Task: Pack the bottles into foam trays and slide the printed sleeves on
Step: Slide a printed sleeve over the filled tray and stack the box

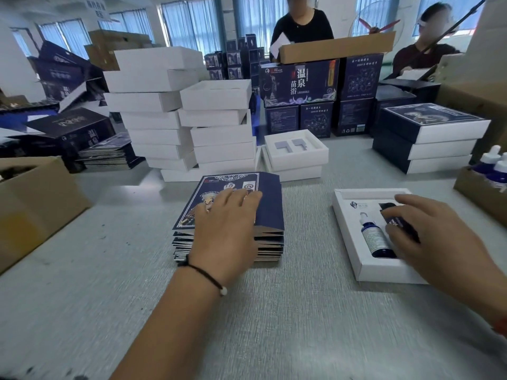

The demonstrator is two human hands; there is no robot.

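Observation:
A stack of flat dark-blue printed sleeves (270, 204) lies on the table in front of me. My left hand (226, 231) rests flat on the top sleeve, fingers spread. To the right sits a white foam tray (354, 234) holding a blue dropper bottle (374, 238) in its left slot. My right hand (436, 237) is over the tray's right slot, fingers on a dark bottle or small box (397, 222) that is partly hidden beneath them.
Stacks of empty white trays (164, 116) stand behind the sleeves, one open tray (297, 149) beside them. Sleeved finished boxes (428, 138) pile at the right. A carton with more bottles (491, 171) is far right; a cardboard box (35, 207) is left. Two people work across the table.

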